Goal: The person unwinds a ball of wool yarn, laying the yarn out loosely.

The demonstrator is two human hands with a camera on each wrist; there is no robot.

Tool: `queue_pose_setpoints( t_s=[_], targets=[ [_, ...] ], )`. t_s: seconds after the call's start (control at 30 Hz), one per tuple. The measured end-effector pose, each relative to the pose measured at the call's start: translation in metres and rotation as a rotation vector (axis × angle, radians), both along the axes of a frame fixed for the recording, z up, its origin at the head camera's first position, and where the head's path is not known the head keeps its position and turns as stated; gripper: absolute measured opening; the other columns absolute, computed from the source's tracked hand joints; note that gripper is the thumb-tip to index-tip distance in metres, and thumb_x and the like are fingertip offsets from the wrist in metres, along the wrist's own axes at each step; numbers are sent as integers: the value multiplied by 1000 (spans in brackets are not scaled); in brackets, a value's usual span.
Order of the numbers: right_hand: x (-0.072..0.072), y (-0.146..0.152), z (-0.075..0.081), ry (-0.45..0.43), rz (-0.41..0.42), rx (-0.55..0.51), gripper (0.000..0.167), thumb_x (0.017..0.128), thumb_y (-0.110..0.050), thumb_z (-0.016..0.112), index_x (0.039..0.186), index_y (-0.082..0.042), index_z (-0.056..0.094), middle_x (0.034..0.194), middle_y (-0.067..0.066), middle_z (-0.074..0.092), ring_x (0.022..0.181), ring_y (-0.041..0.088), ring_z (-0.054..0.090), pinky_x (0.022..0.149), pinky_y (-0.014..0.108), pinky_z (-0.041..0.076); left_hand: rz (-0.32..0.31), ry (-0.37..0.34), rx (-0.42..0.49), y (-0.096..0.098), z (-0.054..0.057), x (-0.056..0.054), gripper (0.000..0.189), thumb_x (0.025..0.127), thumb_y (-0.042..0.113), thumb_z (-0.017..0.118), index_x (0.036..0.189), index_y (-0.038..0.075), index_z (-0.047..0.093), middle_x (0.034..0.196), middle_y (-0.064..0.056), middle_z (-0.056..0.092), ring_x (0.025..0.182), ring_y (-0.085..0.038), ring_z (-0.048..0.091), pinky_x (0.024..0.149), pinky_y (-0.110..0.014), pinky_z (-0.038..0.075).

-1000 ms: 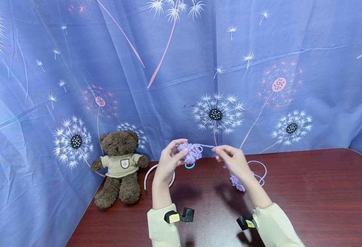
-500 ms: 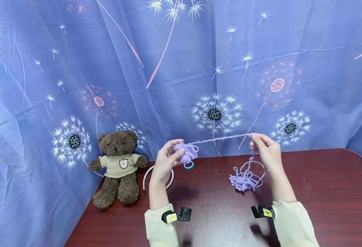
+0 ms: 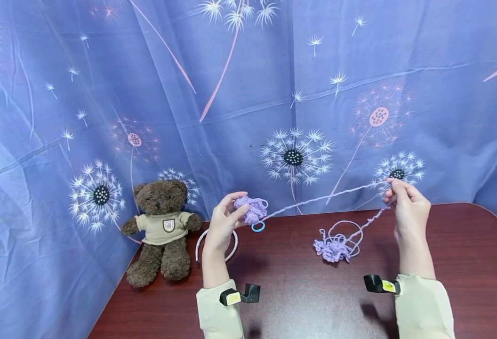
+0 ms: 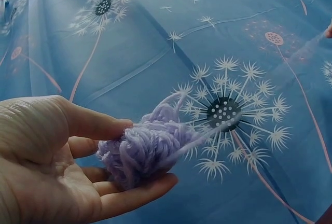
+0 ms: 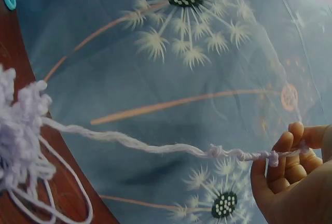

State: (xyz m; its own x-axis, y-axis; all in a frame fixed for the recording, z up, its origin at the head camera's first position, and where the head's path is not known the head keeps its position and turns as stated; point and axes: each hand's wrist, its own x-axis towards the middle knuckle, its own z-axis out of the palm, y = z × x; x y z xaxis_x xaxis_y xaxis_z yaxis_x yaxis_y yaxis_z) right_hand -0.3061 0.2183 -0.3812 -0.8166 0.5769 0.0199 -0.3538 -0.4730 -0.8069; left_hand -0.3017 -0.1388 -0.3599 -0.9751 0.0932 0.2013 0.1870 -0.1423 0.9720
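My left hand (image 3: 222,223) grips a small ball of lilac yarn (image 3: 252,210) between thumb and fingers, above the table. In the left wrist view the yarn ball (image 4: 148,146) shows loose loops on its top. A yarn strand (image 3: 324,197) stretches from it, rising to my right hand (image 3: 409,205), which pinches it between thumb and fingertips. From the right hand, a knotted, twisted length of yarn (image 5: 171,149) slopes down to a loose lilac yarn heap (image 3: 333,249) on the table.
A blue ring (image 3: 258,227) and a white headband (image 3: 234,245), partly behind the left wrist, lie on the dark red table (image 3: 291,292). At the left sits a brown teddy bear (image 3: 161,226) in a beige shirt. A blue dandelion-print curtain (image 3: 231,141) hangs behind the table.
My right hand has moved far right and slightly up, drawing out a longer strand and lifting yarn from the heap. The left hand has shifted slightly left, still gripping the ball.
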Motion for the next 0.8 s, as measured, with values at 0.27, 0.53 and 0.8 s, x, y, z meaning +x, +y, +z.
queue_pose_setpoints(
  t_s=[0.27, 0.53, 0.8],
  targets=[
    [0, 5, -8, -11, 74, 113, 20, 93, -5, 62, 81, -15, 75, 58, -5, 64, 51, 4, 59, 53, 13, 49, 4, -4, -7, 0, 0, 0, 38, 92, -5, 56, 129, -11, 49, 90, 4, 60, 73, -6, 60, 65, -24, 57],
    [-4, -4, -18, -72, 228, 553, 17, 96, -17, 62, 91, -28, 73, 71, -25, 67, 67, -10, 62, 65, 7, 50, -38, -9, -21, 8, 0, 0, 35, 92, -3, 57, 127, -6, 54, 93, 5, 62, 74, -5, 60, 66, -22, 56],
    [-5, -51, -11, -143, 379, 933, 40, 96, -20, 61, 128, 4, 58, 95, -23, 66, 81, -15, 55, 79, 8, 48, -60, -5, -39, 17, 2, 2, 36, 92, -2, 57, 127, -6, 53, 91, 6, 61, 73, -4, 59, 67, -22, 54]
  ],
)
